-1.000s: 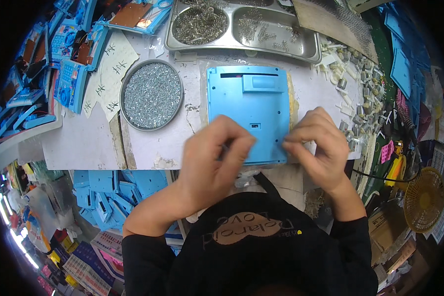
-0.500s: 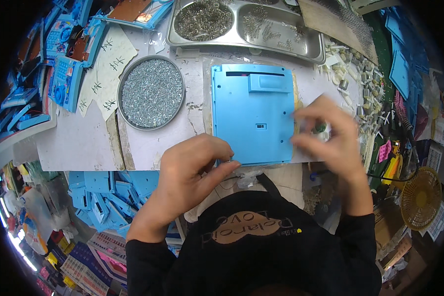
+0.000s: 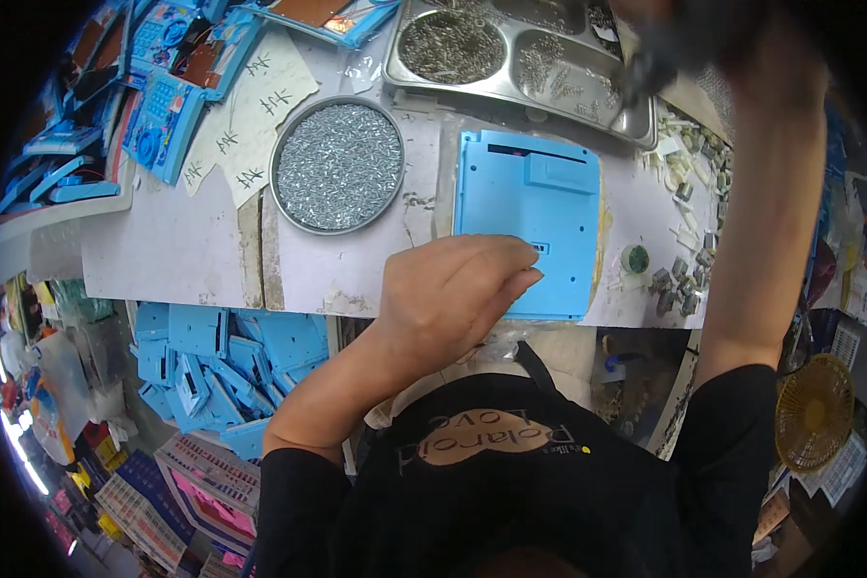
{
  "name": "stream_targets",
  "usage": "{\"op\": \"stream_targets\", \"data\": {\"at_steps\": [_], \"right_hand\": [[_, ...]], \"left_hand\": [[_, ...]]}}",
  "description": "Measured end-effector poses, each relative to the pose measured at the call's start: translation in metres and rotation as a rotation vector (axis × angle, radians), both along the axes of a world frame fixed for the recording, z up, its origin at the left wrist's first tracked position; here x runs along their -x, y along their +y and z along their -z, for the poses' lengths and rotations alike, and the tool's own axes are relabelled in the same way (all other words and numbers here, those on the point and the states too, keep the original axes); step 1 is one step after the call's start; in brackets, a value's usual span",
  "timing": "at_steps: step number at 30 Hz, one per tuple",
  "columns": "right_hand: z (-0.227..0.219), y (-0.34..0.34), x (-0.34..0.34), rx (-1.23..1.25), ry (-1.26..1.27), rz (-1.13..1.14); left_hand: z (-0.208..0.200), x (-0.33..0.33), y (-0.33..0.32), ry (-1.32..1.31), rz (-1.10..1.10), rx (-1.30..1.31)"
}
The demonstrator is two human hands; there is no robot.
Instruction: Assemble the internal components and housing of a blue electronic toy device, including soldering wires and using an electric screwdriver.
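Blue panel (image 3: 559,217) lies at bench (image 3: 173,255) front edge; left hand (image 3: 458,289) covers its lower-left, fingers curled, grip unclear; right hand (image 3: 756,39) blurred up top, can't tell. Round dish (image 3: 339,231) left, steel tray (image 3: 511,99) behind, loose parts (image 3: 684,275) right, bare bench strips between.

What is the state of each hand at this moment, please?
Left hand: fingers curled over the blue panel; whether the grip is shut or holds something cannot be told.
Right hand: blurred beside a dark object; its grip cannot be told.
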State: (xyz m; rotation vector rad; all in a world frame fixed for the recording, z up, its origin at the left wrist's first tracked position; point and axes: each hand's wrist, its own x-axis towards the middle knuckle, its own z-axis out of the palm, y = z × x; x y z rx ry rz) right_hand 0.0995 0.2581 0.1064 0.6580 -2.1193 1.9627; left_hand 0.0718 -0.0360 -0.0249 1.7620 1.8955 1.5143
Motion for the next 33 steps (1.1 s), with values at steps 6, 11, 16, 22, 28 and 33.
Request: {"op": "stream_targets", "data": {"at_steps": [6, 11, 16, 22, 28, 33], "right_hand": [[0.032, -0.098, -0.079, 0.287, -0.002, 0.193], [0.038, -0.12, -0.082, 0.368, 0.012, 0.285], [0.035, -0.129, -0.078, 0.352, -0.017, 0.348], [0.042, -0.136, -0.067, 0.363, 0.01, 0.332], [0.058, -0.113, -0.065, 0.264, 0.043, 0.401], [0.055, -0.099, -0.085, 0.225, 0.068, 0.399]], "left_hand": [[0.011, 0.001, 0.0, -0.007, 0.008, -0.048], [0.015, 0.002, -0.002, -0.033, 0.008, -0.079], [0.019, 0.005, -0.001, -0.045, 0.015, -0.124], [0.025, 0.014, -0.014, 0.024, -0.031, -0.103], [0.02, 0.111, -0.029, 0.544, -0.602, 0.348], [0.039, 0.134, -0.034, 0.321, -0.484, 0.314]]}}
